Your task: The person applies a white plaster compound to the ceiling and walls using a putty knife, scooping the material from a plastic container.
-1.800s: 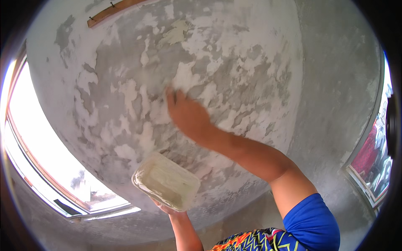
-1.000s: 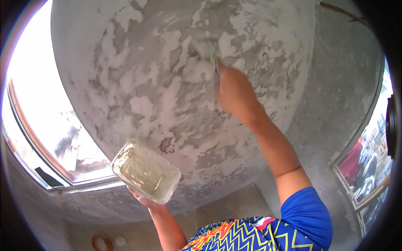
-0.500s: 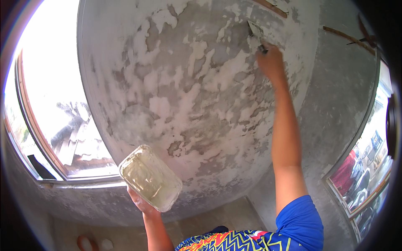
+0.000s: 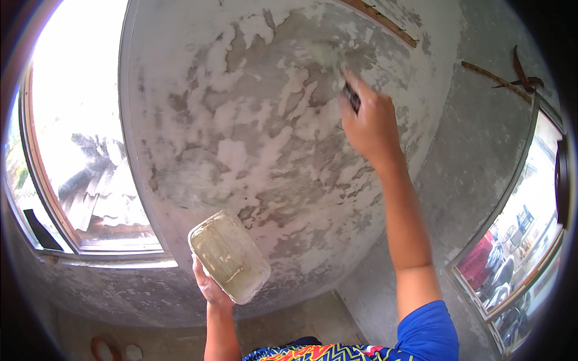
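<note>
My left hand point(image 4: 211, 290) is wrapped round the side of a clear rectangular plastic tub point(image 4: 231, 257), tilted so that the pale putty smeared inside shows. My right hand point(image 4: 374, 123) reaches up, closed on the dark handle of a putty knife point(image 4: 350, 97). The knife's blade is smeared by motion and lies at or close to the wall point(image 4: 241, 157); whether it touches, I cannot tell. Patches of white and grey filler cover this wall, and a paler smear sits just beyond the blade.
A wooden strip with nails point(image 4: 385, 25) is fixed high on the wall. At the right, another strip point(image 4: 497, 78) carries a curved rusty tool point(image 4: 522, 73). Windows stand at left point(image 4: 75, 216) and right point(image 4: 481, 301). A reddish ring-shaped thing point(image 4: 102, 349) lies low at left.
My right hand and the putty knife have moved left and down across the wall, nearer to me. The tub in my left hand sits slightly further right in view.
</note>
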`<state>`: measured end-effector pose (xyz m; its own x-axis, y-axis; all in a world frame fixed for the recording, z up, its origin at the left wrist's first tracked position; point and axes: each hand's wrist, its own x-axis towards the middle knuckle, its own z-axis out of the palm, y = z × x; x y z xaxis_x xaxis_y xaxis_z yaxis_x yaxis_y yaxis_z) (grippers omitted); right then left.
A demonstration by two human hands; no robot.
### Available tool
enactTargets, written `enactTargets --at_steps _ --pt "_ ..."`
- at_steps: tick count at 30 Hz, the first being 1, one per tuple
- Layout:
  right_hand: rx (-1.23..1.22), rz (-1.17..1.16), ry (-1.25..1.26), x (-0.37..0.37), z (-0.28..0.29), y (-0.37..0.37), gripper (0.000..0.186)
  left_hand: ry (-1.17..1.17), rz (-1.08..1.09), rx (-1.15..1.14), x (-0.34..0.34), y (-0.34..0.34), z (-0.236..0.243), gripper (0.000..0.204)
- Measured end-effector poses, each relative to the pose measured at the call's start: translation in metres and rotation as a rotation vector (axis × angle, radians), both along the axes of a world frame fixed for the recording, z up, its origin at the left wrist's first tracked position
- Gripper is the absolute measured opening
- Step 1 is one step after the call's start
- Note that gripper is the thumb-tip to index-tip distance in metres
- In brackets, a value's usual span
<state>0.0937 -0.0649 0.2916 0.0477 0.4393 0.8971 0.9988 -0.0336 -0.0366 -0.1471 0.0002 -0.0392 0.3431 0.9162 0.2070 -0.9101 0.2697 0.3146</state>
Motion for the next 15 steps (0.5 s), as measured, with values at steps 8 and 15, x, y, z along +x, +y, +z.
enactTargets --at_steps 8,15 --pt "0.065 -0.037 0.023 -0.012 -0.066 0.119 0.056 -0.102 0.031 -0.041 -0.014 -0.003 -0.001 0.060" --pt "-0.133 0.119 -0.260 -0.036 -0.080 0.058 0.046 -0.115 0.059 -0.024 -0.038 0.006 -0.017 0.067"
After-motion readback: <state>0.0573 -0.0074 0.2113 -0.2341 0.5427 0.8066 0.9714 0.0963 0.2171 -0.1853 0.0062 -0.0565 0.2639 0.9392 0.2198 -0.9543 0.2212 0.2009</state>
